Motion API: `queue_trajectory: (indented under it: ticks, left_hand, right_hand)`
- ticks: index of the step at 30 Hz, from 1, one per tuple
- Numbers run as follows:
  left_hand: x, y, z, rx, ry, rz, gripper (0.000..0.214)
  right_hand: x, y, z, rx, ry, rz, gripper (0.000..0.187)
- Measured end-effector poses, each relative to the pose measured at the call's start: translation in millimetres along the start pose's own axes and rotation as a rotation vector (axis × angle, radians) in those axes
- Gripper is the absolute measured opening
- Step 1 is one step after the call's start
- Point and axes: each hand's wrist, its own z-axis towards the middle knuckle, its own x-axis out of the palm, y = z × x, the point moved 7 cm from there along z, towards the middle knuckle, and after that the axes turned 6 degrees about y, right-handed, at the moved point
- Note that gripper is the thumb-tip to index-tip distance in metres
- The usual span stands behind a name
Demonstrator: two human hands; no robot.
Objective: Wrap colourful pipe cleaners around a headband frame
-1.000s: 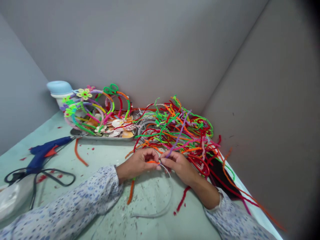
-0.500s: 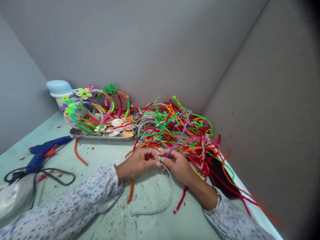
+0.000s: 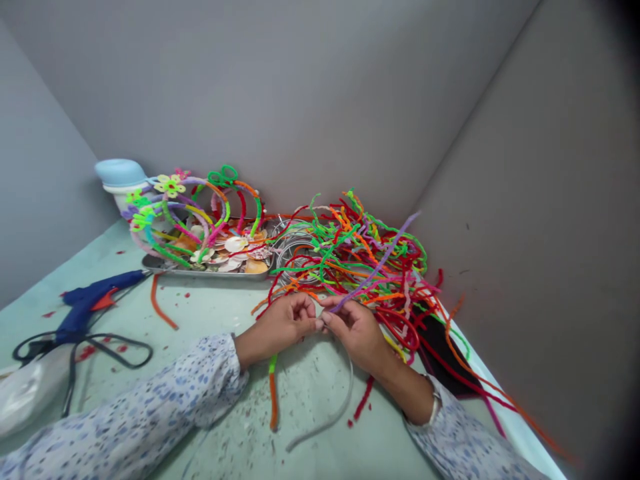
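Note:
My left hand (image 3: pixel 283 323) and my right hand (image 3: pixel 353 328) meet fingertip to fingertip over the pale green table (image 3: pixel 210 320). Both are closed in a pinch. My right hand grips a purple pipe cleaner (image 3: pixel 377 267) that slants up to the right over the pile. A clear plastic headband (image 3: pixel 330 413) curves down from between my hands toward me. My left hand pinches the headband's end, and an orange and green pipe cleaner (image 3: pixel 273 393) hangs below it.
A tangled pile of coloured pipe cleaners (image 3: pixel 365 260) fills the far right corner. A metal tray (image 3: pixel 210 272) at the back holds shells and decorated headbands (image 3: pixel 190 213). A blue glue gun (image 3: pixel 90 303) with its black cord lies at the left. Grey walls enclose the table.
The purple pipe cleaner has swung up and to the right. The clear headband and the orange pipe cleaner have turned, their free ends now pointing more toward me.

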Motion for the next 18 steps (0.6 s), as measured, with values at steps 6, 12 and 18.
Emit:
queue_trajectory:
  ticks: [6,12,18]
  left_hand:
    - [5.0,6.9,-0.8,-0.112,0.086,-0.023,0.025]
    - [0.9,13.0,0.9,-0.145,0.073,-0.072,0.033]
    - [1.6,13.3,2.2,-0.143,0.08,-0.111,0.036]
  right_hand:
    - [-2.9,-1.1,-1.9,-0.057,-0.008,-0.114,0.019]
    - [4.9,-2.1,-0.2,-0.062,0.085,-0.021,0.027]
    - [6.2,-9.0,4.0,-0.021,0.073,0.026,0.026]
